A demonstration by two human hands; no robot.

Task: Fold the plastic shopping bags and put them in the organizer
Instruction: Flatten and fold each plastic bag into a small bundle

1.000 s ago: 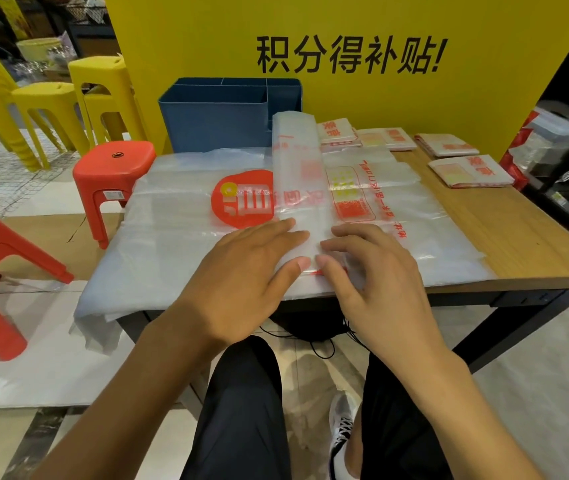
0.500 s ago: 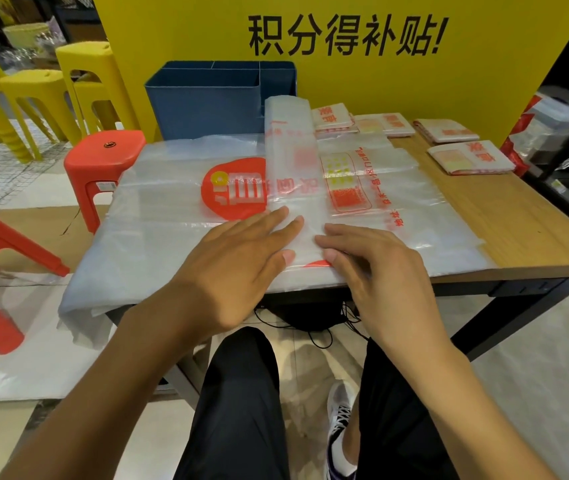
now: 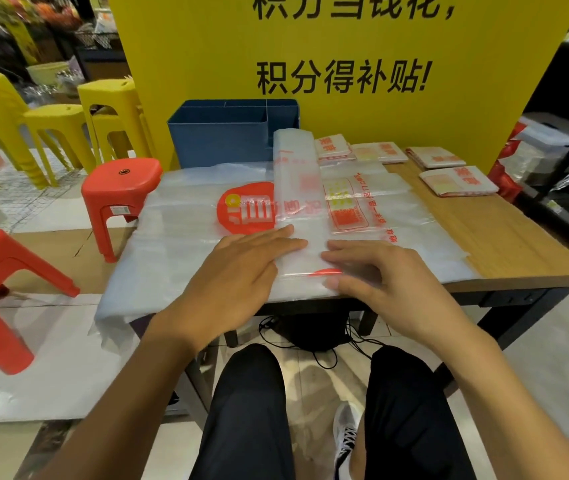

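Note:
A clear plastic bag folded into a long narrow strip [image 3: 297,188] lies lengthwise on a stack of flat bags [image 3: 179,230] with red print. My left hand [image 3: 241,271] presses flat on the strip's near left edge, fingers straight. My right hand [image 3: 380,278] holds the strip's near end, fingers on top and thumb at the edge under a bit of plastic. The blue organizer [image 3: 220,140] stands at the table's back, behind the strip's far end. Several folded bags [image 3: 378,154] lie to its right.
The wooden table [image 3: 504,237] shows bare wood on the right, where another folded bag [image 3: 456,181] lies. A yellow sign panel [image 3: 345,46] stands behind. Red stools [image 3: 120,181] and yellow stools [image 3: 54,133] are at the left. Cables hang under the table.
Both hands stay on the strip's near end, almost unmoved. The view has tilted upward, showing more of the yellow panel.

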